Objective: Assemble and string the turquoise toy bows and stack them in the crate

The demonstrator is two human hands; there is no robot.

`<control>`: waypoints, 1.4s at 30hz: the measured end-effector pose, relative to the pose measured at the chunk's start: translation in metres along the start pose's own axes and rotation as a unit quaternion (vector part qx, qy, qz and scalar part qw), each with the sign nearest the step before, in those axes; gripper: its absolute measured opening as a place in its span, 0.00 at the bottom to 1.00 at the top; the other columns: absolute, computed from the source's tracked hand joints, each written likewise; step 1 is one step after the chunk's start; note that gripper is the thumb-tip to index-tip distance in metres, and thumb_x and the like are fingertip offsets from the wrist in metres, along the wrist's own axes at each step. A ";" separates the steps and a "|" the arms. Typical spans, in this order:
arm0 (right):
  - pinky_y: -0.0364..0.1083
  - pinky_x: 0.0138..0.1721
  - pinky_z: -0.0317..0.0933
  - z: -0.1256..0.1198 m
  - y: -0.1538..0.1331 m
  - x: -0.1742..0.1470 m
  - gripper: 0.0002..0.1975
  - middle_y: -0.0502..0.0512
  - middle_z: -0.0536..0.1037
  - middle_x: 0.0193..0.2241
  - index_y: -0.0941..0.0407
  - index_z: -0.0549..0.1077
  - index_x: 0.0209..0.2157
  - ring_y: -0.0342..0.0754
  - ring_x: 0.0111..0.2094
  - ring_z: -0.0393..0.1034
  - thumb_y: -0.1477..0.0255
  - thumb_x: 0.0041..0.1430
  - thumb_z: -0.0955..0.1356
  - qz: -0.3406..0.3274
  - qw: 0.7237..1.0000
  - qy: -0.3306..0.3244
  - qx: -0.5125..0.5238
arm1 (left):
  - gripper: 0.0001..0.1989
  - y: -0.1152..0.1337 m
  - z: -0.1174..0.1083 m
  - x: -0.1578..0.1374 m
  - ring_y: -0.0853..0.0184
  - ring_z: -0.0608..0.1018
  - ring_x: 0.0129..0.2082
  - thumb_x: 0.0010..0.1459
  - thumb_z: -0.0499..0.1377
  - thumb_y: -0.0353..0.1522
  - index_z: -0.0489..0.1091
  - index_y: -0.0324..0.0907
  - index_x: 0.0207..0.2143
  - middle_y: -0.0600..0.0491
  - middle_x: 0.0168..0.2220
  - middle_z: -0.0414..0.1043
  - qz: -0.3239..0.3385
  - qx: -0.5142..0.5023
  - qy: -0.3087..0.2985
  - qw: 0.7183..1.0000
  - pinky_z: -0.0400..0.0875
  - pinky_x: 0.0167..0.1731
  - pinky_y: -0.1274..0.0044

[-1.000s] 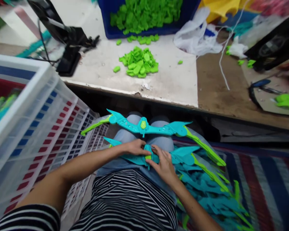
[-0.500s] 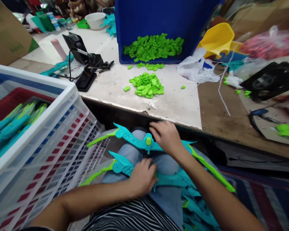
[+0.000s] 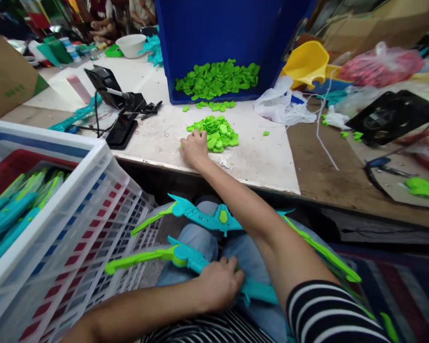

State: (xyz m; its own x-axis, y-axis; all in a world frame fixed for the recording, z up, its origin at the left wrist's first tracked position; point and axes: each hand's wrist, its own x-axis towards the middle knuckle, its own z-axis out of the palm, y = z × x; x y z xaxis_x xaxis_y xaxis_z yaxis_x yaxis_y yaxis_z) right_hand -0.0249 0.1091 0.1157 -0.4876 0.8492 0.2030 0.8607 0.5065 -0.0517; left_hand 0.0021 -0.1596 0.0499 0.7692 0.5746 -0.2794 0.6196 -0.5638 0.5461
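Left hand (image 3: pixel 219 284) is clasping a toy bow (image 3: pixel 192 258) by a crate (image 3: pixel 71 186). Right hand (image 3: pixel 195 148), grip unclear, is touching green pieces (image 3: pixel 221 136) past the bench (image 3: pixel 260 174) edge.

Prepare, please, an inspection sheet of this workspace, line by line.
Surface: stained white sheet on wooden table.
Work pieces: farther bow and nearer bow across the lap; green pile on the sheet.
Clutter: plastic bag, yellow piece, white string at right.
Hands: left hand closed over nearer bow's middle; right hand at green pile's left edge, grip unclear.
Cables: black cable beside black stand.
Surroundings: white basket at left; blue bin behind the pile.
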 end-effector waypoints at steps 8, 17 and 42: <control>0.54 0.47 0.60 -0.064 0.049 -0.231 0.16 0.57 0.75 0.41 0.55 0.72 0.45 0.54 0.45 0.65 0.62 0.61 0.64 -0.006 0.981 0.037 0.189 | 0.17 -0.040 -0.037 0.028 0.63 0.72 0.29 0.50 0.64 0.40 0.73 0.36 0.37 0.50 0.28 0.71 0.026 -0.168 -0.146 0.975 0.63 0.30 0.74; 0.54 0.43 0.62 -0.013 -0.007 -0.402 0.13 0.59 0.76 0.39 0.56 0.71 0.47 0.55 0.45 0.66 0.68 0.62 0.65 0.089 0.980 0.031 0.174 | 0.23 -0.058 -0.020 0.047 0.70 0.68 0.20 0.41 0.65 0.50 0.71 0.37 0.25 0.56 0.19 0.68 -0.081 -0.441 -0.260 0.855 0.62 0.25 0.78; 0.56 0.49 0.58 0.015 -0.009 -0.395 0.18 0.58 0.75 0.48 0.51 0.72 0.48 0.56 0.49 0.68 0.61 0.56 0.69 0.213 0.945 -0.060 0.240 | 0.23 -0.063 -0.004 0.037 0.72 0.66 0.22 0.36 0.66 0.48 0.68 0.37 0.24 0.59 0.19 0.64 -0.016 -0.377 -0.192 0.906 0.56 0.23 0.80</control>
State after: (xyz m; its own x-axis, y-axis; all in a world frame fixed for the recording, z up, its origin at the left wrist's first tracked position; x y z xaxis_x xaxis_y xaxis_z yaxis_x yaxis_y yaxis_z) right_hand 0.1581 -0.2289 0.0215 -0.1493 0.9876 -0.0476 0.8308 0.0993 -0.5476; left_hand -0.0088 -0.1001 0.0081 0.8403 0.2537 -0.4791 0.4704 0.0980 0.8770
